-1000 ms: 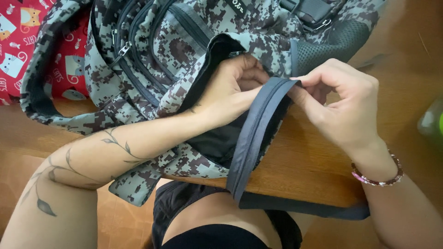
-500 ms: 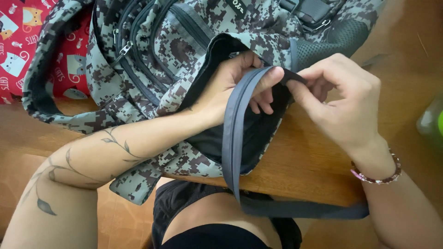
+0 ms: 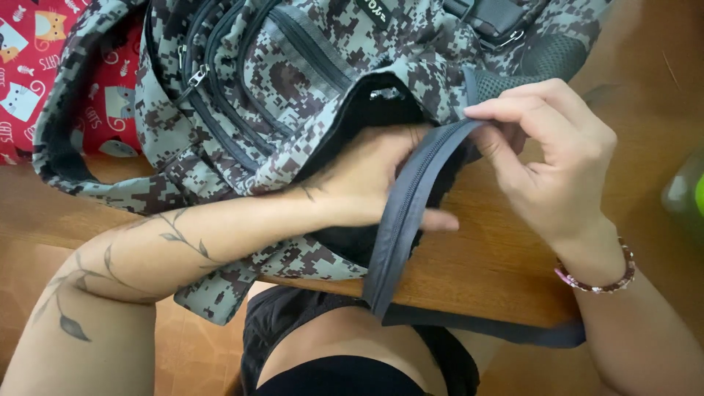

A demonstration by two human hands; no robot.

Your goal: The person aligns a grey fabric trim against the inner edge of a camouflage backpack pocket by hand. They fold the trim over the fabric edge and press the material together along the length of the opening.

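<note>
I see the right hand [image 3: 557, 169] with its grip closed in a pinch – thumb and forefinger press together on the top end of the grey strap [image 3: 407, 220]. From this pinch the strap runs down and toward me, passes over the edge of the wooden table [image 3: 499, 271], folds there, and continues to the right below the edge. The left hand [image 3: 374, 183] lies just beside the pinch, on its left. Its fingers go under the strap and into the dark opening of the camouflage backpack [image 3: 293, 81], and one fingertip comes out on the other side of the strap. If this hand closes on something inside, I cannot tell – the strap and the fabric hide the fingers.

The backpack lies on the table above and left of both hands, with several zip pockets on its front. Just above the pinch is a patch of black mesh [image 3: 546, 62] of the bag. Far to the left of the grip, behind the backpack, there is a red cloth with cat pictures [image 3: 29, 66]. On the right wrist sits a beaded bracelet [image 3: 598, 279], below the pinch.
</note>
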